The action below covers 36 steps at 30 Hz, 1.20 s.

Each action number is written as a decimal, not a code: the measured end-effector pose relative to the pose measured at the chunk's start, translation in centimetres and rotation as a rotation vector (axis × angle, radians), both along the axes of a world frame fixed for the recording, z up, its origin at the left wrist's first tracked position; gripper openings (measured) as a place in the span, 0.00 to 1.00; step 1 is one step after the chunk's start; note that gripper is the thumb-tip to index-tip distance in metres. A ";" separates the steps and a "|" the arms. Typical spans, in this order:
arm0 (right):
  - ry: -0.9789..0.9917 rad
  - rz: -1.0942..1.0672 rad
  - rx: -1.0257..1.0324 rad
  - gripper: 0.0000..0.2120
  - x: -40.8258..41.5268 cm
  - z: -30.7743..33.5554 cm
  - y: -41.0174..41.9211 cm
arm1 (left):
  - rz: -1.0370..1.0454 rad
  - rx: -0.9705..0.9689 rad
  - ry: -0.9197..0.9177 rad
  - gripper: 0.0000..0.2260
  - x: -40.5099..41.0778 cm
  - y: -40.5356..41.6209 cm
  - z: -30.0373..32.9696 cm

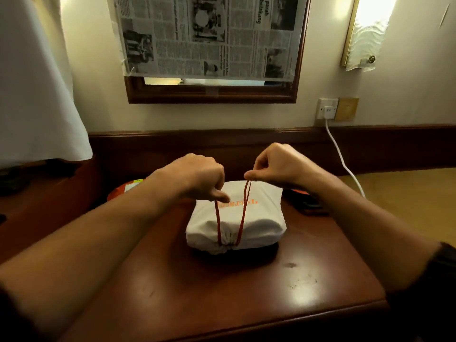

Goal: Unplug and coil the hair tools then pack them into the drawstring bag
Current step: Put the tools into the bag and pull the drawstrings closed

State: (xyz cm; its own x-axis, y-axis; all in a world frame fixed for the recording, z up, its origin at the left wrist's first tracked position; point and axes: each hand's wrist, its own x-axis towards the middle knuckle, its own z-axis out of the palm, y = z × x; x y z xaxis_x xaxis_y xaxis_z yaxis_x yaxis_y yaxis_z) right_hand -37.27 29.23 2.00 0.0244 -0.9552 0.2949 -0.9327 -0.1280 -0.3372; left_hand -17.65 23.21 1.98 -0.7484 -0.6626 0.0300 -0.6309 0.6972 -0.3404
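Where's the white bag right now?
The white bag lies mid-table, its gathered mouth facing the camera, under the left hand and right hand pinching its red cords.

You have two hands up: left hand, right hand. One white drawstring bag on one tabletop, two red cord strands. One white cable, one wall socket, one framed mirror, one wall lamp.
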 end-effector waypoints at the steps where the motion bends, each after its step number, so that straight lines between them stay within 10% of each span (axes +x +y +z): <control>1: 0.028 0.007 -0.007 0.14 -0.1 0.8 -0.8 | -0.019 -0.040 -0.036 0.22 -0.6 -0.6 0.5; 15: 0.427 0.165 -0.261 0.11 -4.1 1.1 -13.9 | -0.476 -0.300 -0.091 0.11 -5.4 -11.9 -0.8; 29: 0.179 0.110 0.013 0.09 -6.2 -7.2 -19.9 | -0.451 -0.079 0.081 0.19 -7.6 -16.8 -10.5; 36: -0.034 0.036 -0.021 0.11 -6.3 -7.2 -18.3 | -0.176 0.083 0.492 0.14 -6.4 -16.3 -10.7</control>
State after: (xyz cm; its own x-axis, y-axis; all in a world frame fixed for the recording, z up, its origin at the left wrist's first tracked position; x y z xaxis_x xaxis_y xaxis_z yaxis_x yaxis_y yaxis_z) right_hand -43.61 10.97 -5.22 0.0486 -0.9476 0.3159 -0.9153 -0.1689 -0.3658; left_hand -24.04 6.92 -8.68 -0.7590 -0.5434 0.3585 -0.5732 0.8189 0.0277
